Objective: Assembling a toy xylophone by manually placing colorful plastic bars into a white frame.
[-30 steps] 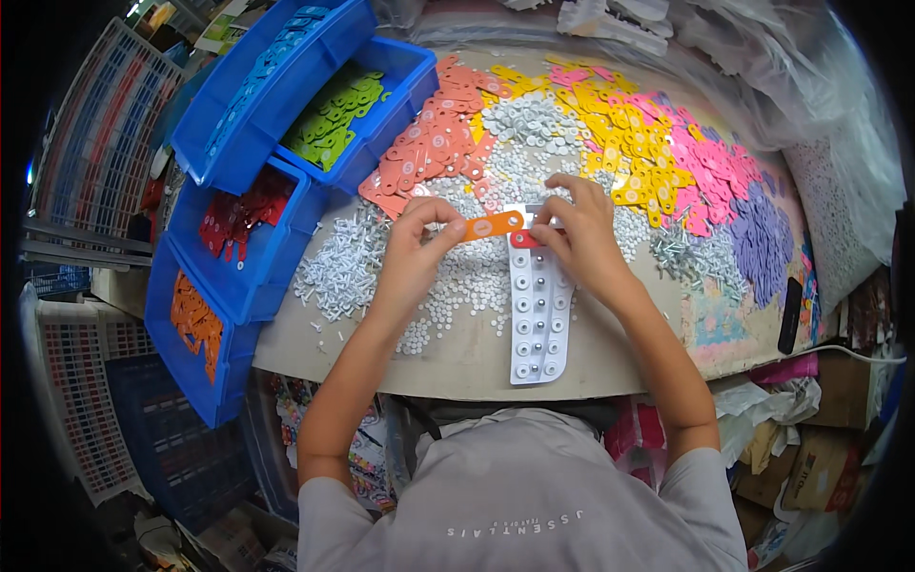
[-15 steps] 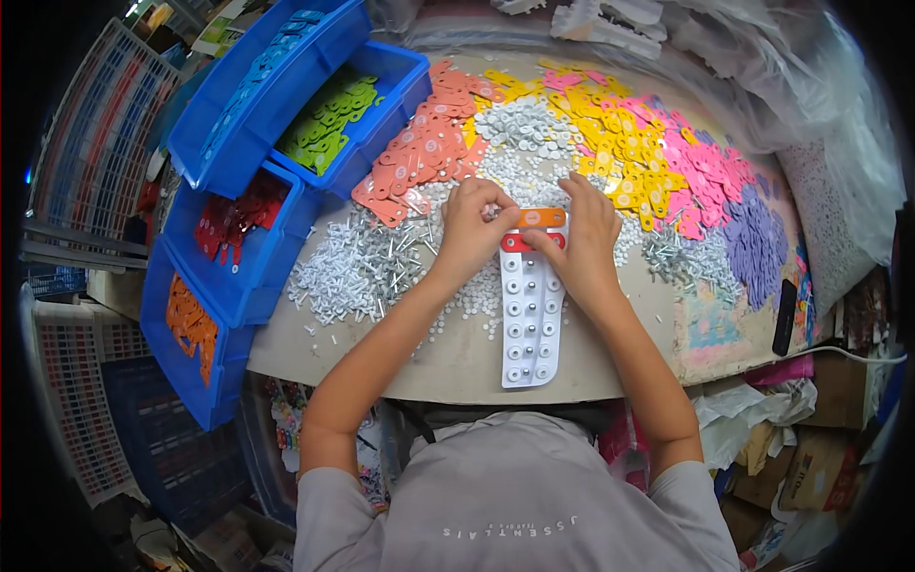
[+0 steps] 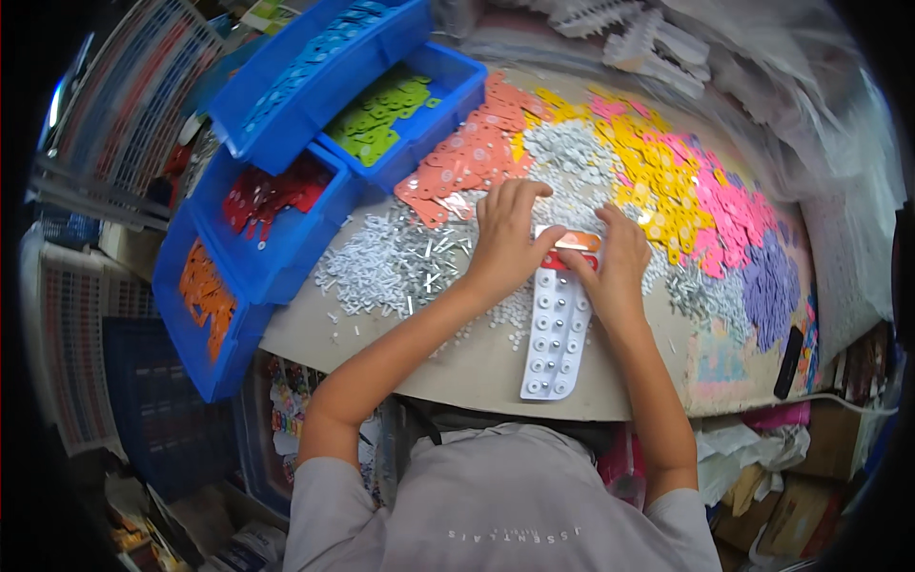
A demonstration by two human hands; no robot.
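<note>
Inside blue bins (image 3: 426,153), coloured strips (image 3: 383,116).

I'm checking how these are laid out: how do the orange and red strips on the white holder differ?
The orange strip lies farther from the person; the red strip lies nearer.
The orange strip's middle is in plain sight, while the right hand has its thumb over the red strip's middle.
Both strips lie crosswise at the far end of the white holder.
</note>
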